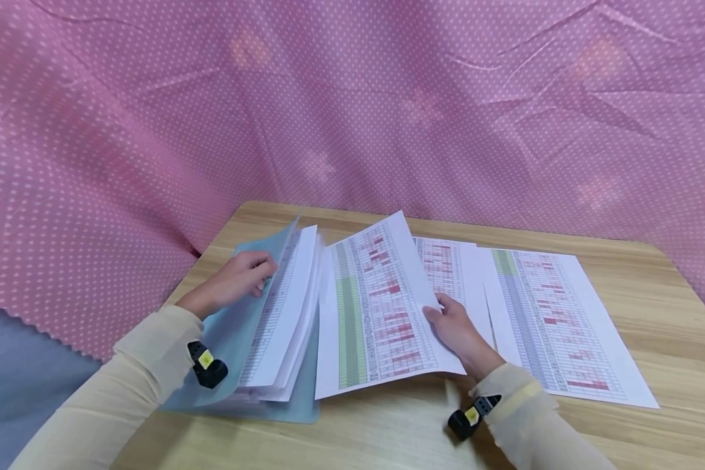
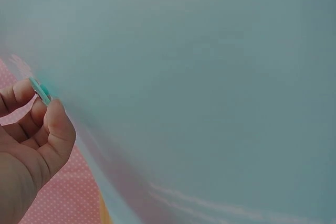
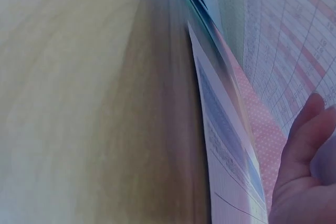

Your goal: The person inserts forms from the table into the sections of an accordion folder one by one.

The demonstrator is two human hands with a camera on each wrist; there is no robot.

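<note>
Printed sheet (image 1: pixel 376 307), a white page covered in a fine table with a green column and red and pink cells, is lifted off the worktop (image 1: pixel 652 294) in the middle of the scene, its right edge pinched by the right hand (image 1: pixel 455 326), thumb on top and fingers beneath; its print is too small to read in any view.

Largest of all around it is the pink cloth (image 1: pixel 352 98) with white dots, hung as a backdrop behind the worktop and sagging down at the left; next comes the pale wooden worktop itself, which carries everything; on its right half lie two more printed pages (image 1: pixel 540 313), flat and overlapping, the nearer one partly hidden behind the raised sheet and the right hand, their tables likewise coloured green, grey and red and likewise illegible.

Left of the held sheet lies a light blue folder (image 1: pixel 235 326), open, its clear cover (image 2: pixel 210 77) tilted upward and filling nearly the whole left wrist view, so that little else shows there; inside it rests a stack of white pages (image 1: pixel 282 313), fanned at the edge, just beside the held sheet; the left hand (image 1: pixel 241 277) grips the cover's edge between thumb and curled fingers.

Both forearms wear cream sleeves (image 1: pixel 147 365); a small black device with a yellow mark (image 1: pixel 207 364) sits at each wrist.
</note>
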